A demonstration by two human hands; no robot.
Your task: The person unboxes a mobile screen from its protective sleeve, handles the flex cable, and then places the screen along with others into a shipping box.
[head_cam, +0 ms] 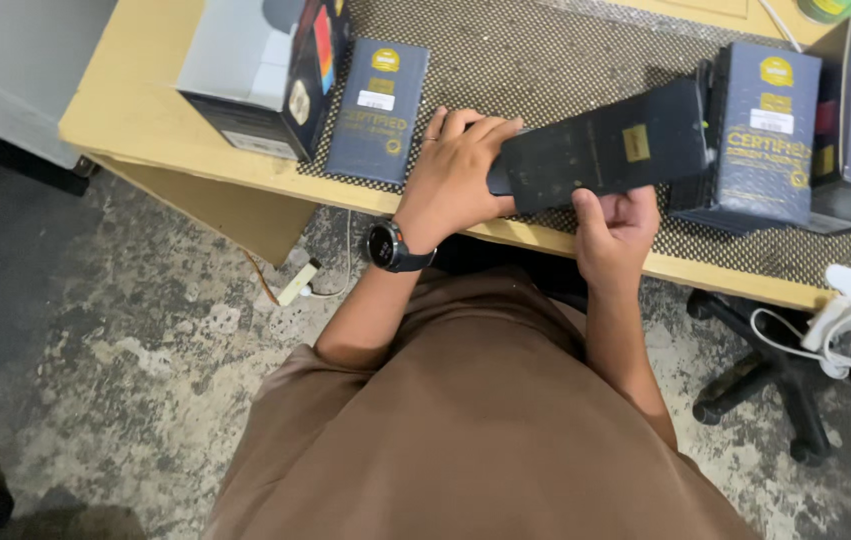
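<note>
step: both hands grip a flat black box (600,148) just above the tabletop (145,90), seemingly mid-handling.
left hand (450,175): clamped over the box's left end, wristwatch (388,246) on.
right hand (617,225): pinching the lower edge from beneath.
next move: needs a steady two-handed hold, judging by the grip.
axis: long axis runs left-right, right end tilted slightly up toward an upright dark blue box (760,130).

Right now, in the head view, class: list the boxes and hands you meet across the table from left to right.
Open box → flat dark blue box → left hand → long black box → upright dark blue box. The right hand sits under the black box, so it is omitted.
</note>
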